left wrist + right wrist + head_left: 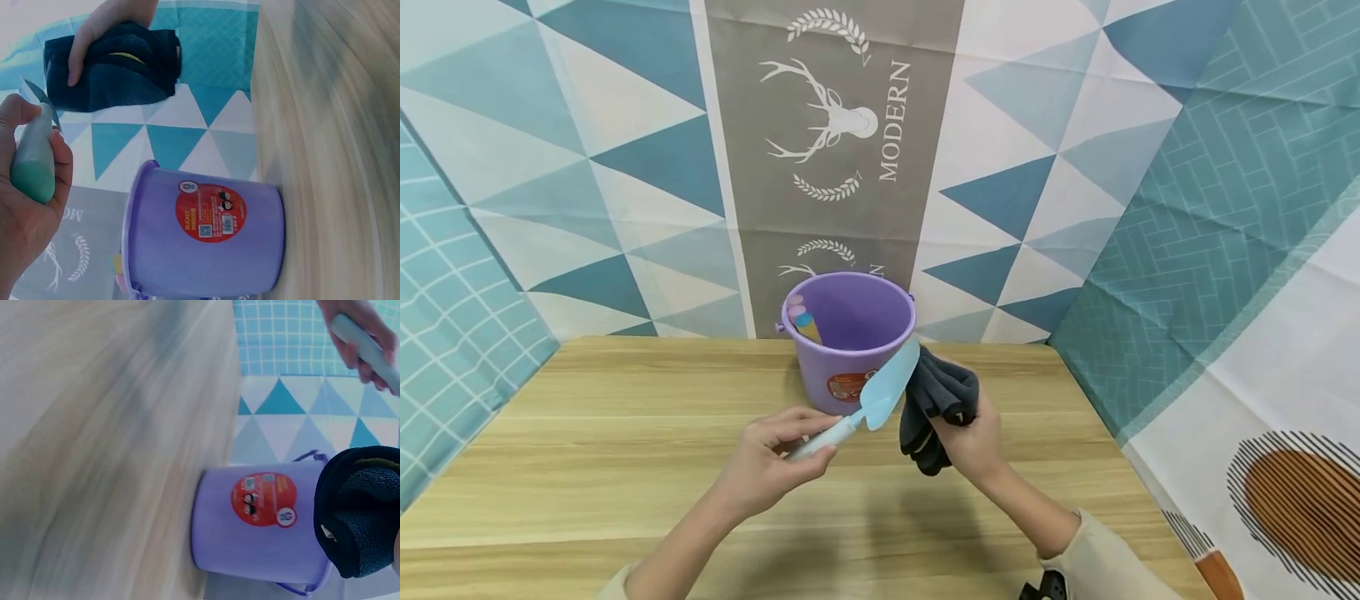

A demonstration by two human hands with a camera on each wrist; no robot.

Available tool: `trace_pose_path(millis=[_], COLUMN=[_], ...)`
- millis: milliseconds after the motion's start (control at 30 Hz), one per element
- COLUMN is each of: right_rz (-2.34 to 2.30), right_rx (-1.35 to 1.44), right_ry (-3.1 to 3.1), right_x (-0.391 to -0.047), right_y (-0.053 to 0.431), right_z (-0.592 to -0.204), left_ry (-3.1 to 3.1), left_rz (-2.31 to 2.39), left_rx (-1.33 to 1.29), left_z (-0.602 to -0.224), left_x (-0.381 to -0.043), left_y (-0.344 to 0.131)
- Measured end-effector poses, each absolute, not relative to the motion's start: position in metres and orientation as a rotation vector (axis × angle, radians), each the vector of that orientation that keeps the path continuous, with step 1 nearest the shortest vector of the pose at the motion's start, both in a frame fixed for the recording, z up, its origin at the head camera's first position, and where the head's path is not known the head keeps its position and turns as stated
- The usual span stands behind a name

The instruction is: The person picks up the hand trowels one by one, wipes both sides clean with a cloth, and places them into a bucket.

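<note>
My left hand grips a small garden trowel by its pale handle, thumb on one side and fingers on the other. The light blue blade tilts up to the right and overlaps the front rim of a purple bucket. In my right hand is a folded bundle of dark gloves, held up right of the blade. The right wrist view shows the fleecy inside of a glove cuff; the left wrist view shows fingers across the dark gloves. Both hands are above the table, in front of the bucket.
The bucket stands upright at the back of the wooden table, close to the patterned cloth wall. Inside it, pink-ended and blue-and-yellow sticks lean at the left rim. Cloth panels also flank the table on both sides.
</note>
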State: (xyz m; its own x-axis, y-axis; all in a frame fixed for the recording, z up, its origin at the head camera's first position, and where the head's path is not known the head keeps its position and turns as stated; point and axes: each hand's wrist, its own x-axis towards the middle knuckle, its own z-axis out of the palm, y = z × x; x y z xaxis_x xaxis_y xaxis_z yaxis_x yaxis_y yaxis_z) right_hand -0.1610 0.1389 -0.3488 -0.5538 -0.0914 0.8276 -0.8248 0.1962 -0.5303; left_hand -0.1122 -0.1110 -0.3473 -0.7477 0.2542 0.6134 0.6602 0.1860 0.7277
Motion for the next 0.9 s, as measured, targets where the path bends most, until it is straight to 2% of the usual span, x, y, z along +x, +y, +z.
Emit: trace_pose_path(millis=[500,900], right_rz=[1.414,1.424], right_rx=[0.854,0.842], right_ry=[-1.695,-1.728], right_x=[-0.162,-0.159], right_y=[0.138,0.134], right_z=[-0.337,-0.347], left_ry=[-2.196,-2.198], left_rz=[-1.592,-1.641], left_rx=[-0.8,-0.804], left_z=[-0.355,-0.357], left_x=[-0.116,-0.118], left_y=[-0.111,-0.106])
